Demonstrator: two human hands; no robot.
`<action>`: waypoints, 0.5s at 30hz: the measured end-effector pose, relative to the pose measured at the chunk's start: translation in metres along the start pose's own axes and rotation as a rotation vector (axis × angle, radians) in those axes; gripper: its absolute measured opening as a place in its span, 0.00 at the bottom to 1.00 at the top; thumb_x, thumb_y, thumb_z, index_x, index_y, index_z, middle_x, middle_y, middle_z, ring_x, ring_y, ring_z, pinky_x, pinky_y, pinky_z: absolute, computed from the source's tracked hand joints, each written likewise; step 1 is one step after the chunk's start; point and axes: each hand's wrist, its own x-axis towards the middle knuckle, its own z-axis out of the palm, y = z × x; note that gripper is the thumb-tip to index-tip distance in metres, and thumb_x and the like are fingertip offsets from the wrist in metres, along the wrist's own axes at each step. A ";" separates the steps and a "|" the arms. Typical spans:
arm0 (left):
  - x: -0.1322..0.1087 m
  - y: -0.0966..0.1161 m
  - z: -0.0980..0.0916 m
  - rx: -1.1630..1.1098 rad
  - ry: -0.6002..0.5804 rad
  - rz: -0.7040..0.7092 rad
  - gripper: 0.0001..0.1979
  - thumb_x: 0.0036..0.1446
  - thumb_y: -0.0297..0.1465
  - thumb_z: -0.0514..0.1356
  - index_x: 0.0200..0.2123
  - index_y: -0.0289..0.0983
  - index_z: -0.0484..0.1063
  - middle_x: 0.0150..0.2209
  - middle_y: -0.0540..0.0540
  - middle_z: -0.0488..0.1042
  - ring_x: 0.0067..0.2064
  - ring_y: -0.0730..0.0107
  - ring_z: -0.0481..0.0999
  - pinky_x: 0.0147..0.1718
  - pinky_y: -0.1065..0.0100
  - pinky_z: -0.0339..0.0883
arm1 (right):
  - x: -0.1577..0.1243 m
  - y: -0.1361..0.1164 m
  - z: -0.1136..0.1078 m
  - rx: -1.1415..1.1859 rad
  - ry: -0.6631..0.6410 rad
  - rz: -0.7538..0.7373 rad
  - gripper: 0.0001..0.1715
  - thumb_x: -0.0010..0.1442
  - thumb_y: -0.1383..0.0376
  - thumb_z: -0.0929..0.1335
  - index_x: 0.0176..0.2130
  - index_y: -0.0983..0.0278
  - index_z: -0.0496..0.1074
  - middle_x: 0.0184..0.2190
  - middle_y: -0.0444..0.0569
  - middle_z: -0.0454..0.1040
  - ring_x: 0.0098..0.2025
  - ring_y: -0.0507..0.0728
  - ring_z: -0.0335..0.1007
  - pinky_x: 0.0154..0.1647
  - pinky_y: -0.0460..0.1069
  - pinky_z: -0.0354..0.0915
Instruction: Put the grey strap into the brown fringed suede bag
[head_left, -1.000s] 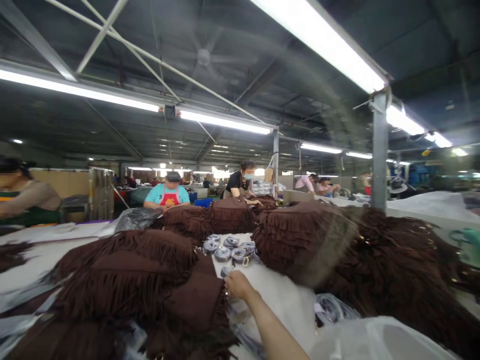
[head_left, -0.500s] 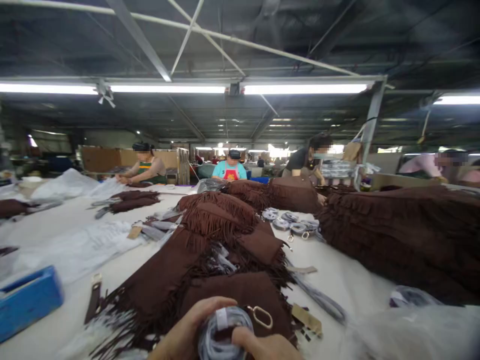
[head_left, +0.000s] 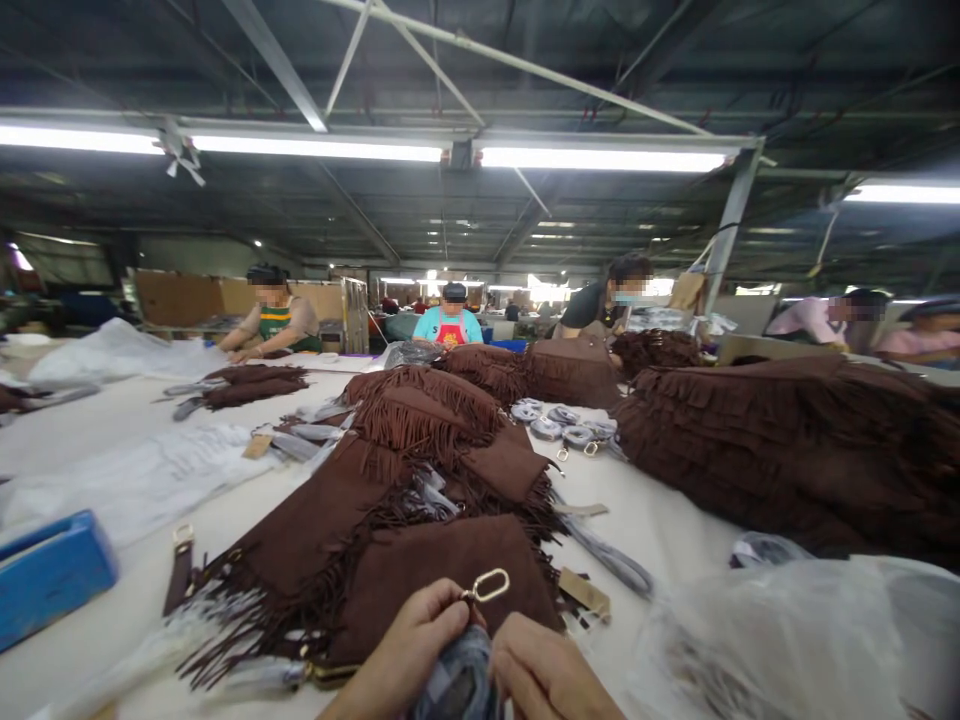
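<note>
Hands low at frame bottom: left hand and right hand both clasped around grey strap bundle.

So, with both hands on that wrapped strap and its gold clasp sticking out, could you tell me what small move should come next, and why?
Probably peel the wrap back from the clasp end. Both the left hand and right hand grip the wrapped strap, its gold clasp pokes free above the fingers, and the brown fringed bag lies just beyond.

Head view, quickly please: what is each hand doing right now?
Left hand: closed on the grey strap bundle, fingertips at its gold clasp.
Right hand: closed on the same bundle.
</note>
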 end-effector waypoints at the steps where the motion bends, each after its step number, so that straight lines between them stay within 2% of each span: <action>1: 0.002 -0.002 0.000 -0.015 -0.007 0.020 0.17 0.52 0.45 0.60 0.33 0.35 0.71 0.31 0.49 0.72 0.36 0.67 0.69 0.38 0.68 0.60 | 0.002 0.002 -0.001 -0.038 0.021 0.022 0.22 0.69 0.59 0.55 0.27 0.59 0.65 0.26 0.44 0.73 0.27 0.53 0.70 0.28 0.45 0.60; 4: 0.006 -0.007 0.000 0.008 -0.016 0.090 0.19 0.52 0.47 0.61 0.33 0.35 0.71 0.32 0.49 0.72 0.37 0.65 0.69 0.41 0.67 0.61 | 0.005 0.012 0.007 -0.169 0.078 0.055 0.21 0.70 0.60 0.54 0.27 0.60 0.62 0.24 0.44 0.73 0.26 0.53 0.70 0.27 0.46 0.56; 7: 0.007 -0.010 -0.001 0.058 -0.016 0.135 0.16 0.55 0.44 0.60 0.34 0.35 0.70 0.33 0.48 0.72 0.39 0.65 0.69 0.42 0.67 0.61 | 0.009 0.017 0.015 -0.215 0.119 0.053 0.21 0.70 0.59 0.54 0.28 0.60 0.61 0.24 0.44 0.73 0.26 0.53 0.70 0.26 0.47 0.55; 10: 0.007 -0.011 -0.001 0.091 -0.012 0.173 0.14 0.56 0.42 0.59 0.35 0.36 0.70 0.34 0.48 0.72 0.40 0.64 0.69 0.42 0.67 0.61 | 0.013 0.015 0.016 -0.247 0.168 0.048 0.21 0.70 0.60 0.53 0.28 0.60 0.61 0.23 0.43 0.73 0.24 0.53 0.70 0.25 0.47 0.53; 15: 0.004 -0.006 0.003 0.209 -0.018 0.232 0.16 0.57 0.44 0.58 0.34 0.36 0.70 0.34 0.46 0.73 0.40 0.62 0.70 0.42 0.66 0.63 | 0.019 0.008 0.011 -0.346 0.248 -0.040 0.26 0.72 0.58 0.51 0.29 0.60 0.65 0.23 0.44 0.75 0.24 0.53 0.72 0.23 0.48 0.53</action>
